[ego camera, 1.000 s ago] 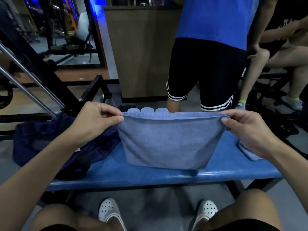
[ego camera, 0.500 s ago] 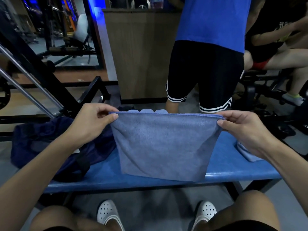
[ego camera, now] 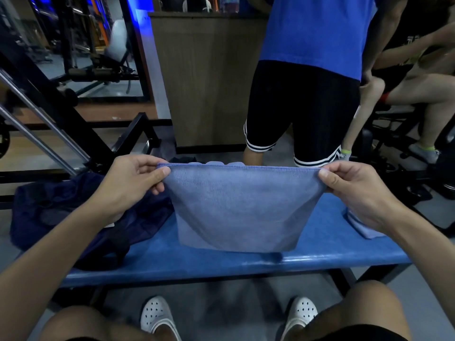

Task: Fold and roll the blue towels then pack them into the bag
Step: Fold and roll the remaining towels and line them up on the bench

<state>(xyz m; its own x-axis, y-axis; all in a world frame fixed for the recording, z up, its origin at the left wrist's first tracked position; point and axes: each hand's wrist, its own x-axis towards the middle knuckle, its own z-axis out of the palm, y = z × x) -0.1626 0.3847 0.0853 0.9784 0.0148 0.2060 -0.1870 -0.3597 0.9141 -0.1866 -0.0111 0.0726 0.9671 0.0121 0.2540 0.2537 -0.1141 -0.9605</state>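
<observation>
A folded blue towel (ego camera: 241, 207) hangs in the air over the blue bench (ego camera: 320, 249), its lower edge just above the padding. My left hand (ego camera: 130, 183) pinches its upper left corner and my right hand (ego camera: 357, 190) pinches its upper right corner, stretching the top edge taut. A dark navy bag (ego camera: 73, 217) lies slumped on the bench's left end. Another folded blue towel (ego camera: 362, 226) rests on the bench under my right wrist. The tops of rolled towels (ego camera: 216, 163) peek out just behind the held towel's top edge.
A person in a blue shirt and black shorts (ego camera: 302, 107) stands right behind the bench. Another person (ego camera: 418, 89) sits at the right. A wooden counter (ego camera: 206, 77) stands behind, and gym machine frames (ego camera: 49, 119) fill the left. My knees and white shoes (ego camera: 157, 316) are below the bench.
The towel dipped so its lower edge passed the bench's front edge, then rose again to hang over the padding. Both hands kept their pinch on the top corners.
</observation>
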